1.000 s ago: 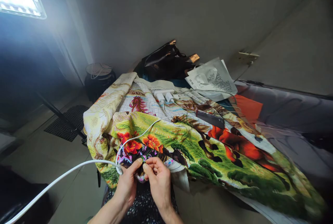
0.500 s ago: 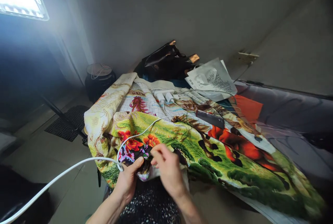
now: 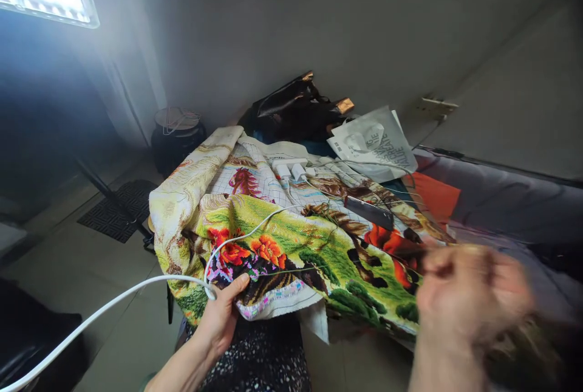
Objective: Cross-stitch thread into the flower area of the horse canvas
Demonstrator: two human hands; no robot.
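While the left hand (image 3: 221,319) pinches the near edge of the large cross-stitch cloth with bright flowers, green trees and red-brown horses (image 3: 291,240), its thumb lies on top of the fabric beside the purple and orange blossoms, and the fingers are under the hem. The cloth is spread over a low surface in front of the person and hangs down to the lap. The right hand (image 3: 469,295) is far out to the right, above the green part of the cloth, and it is strongly blurred — the fingers look curled together as in a pinch, but what they grasp I cannot tell. A thin thread (image 3: 332,267) seems to run from the stitched place toward this hand, very faint.

I judge that the step in hand is the drawing of one stitch through the fabric. The next move calls for bringing the right hand to the spot beside the left thumb, with the cloth kept flat and tight there, so that the following square is met exactly.

A white cable (image 3: 113,304) curves across the flowers and touches the left thumb side — it could catch the thread. Farther off lie a dark phone (image 3: 368,213), white chargers (image 3: 291,168) and a black bag (image 3: 291,109).
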